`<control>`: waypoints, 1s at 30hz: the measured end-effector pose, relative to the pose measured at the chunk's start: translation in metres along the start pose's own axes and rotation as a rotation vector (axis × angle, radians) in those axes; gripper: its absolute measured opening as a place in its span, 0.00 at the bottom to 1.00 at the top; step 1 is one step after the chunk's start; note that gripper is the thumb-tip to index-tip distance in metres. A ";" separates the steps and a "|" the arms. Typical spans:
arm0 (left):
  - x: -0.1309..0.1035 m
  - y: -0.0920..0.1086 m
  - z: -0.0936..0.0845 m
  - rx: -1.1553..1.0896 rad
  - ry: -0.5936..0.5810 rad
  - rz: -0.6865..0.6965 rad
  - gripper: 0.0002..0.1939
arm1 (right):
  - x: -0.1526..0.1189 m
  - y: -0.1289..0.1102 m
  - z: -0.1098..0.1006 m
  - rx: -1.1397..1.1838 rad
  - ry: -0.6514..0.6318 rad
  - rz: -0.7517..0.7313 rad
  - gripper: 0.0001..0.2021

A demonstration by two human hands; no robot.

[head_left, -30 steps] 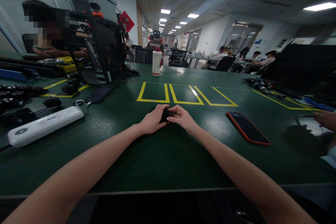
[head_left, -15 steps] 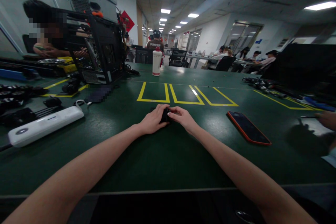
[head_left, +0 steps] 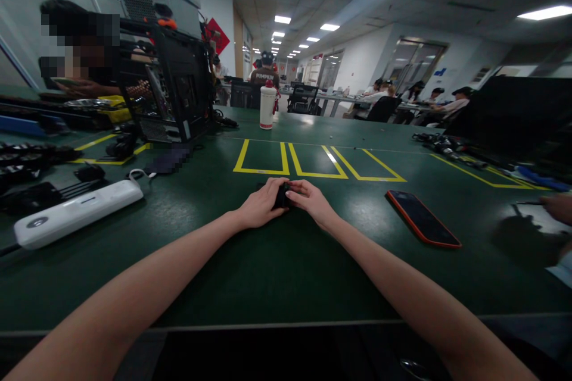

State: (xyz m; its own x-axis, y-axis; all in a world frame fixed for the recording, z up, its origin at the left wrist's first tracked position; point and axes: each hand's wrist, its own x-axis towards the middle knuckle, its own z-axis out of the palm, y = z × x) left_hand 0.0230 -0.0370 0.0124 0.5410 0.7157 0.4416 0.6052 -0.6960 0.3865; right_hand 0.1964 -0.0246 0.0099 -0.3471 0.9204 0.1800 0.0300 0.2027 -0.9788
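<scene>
Clasping a small, blocky black object (head_left: 281, 196) in the left hand (head_left: 260, 206), well in from the middle of the flat green desk's (head_left: 277, 277) near edge, and pinching its right end with the right hand (head_left: 315, 203), slightly tighter than a second ago, apparently firming the hold. Seeming lengthwise parallel to that edge; facing hidden, cannot tell.

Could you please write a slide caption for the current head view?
Left hand and right hand at a small black object over a green table, red-orange-edged smartphone to the right.
</scene>
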 end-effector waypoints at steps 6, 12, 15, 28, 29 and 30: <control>0.001 -0.001 0.003 0.015 0.002 -0.015 0.31 | -0.001 -0.003 -0.004 0.058 -0.099 -0.025 0.17; 0.001 -0.001 0.002 0.018 0.001 -0.013 0.31 | -0.003 -0.004 -0.002 0.024 -0.045 -0.024 0.12; 0.001 -0.001 0.001 0.017 -0.001 -0.014 0.31 | -0.001 -0.001 -0.001 -0.001 0.002 -0.018 0.13; 0.001 -0.001 0.002 0.028 -0.008 -0.035 0.31 | -0.003 -0.002 -0.002 0.012 -0.060 -0.038 0.12; 0.001 -0.001 0.003 0.026 -0.004 -0.032 0.31 | -0.002 -0.002 -0.002 0.000 -0.041 -0.044 0.11; 0.001 -0.002 0.003 0.023 -0.002 -0.029 0.31 | -0.002 -0.001 -0.001 -0.009 -0.024 -0.046 0.10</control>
State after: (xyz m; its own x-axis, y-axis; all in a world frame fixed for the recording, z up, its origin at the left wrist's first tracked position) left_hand 0.0244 -0.0348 0.0101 0.5244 0.7355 0.4291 0.6338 -0.6736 0.3802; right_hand 0.1983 -0.0259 0.0112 -0.3709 0.9016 0.2226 0.0222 0.2482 -0.9684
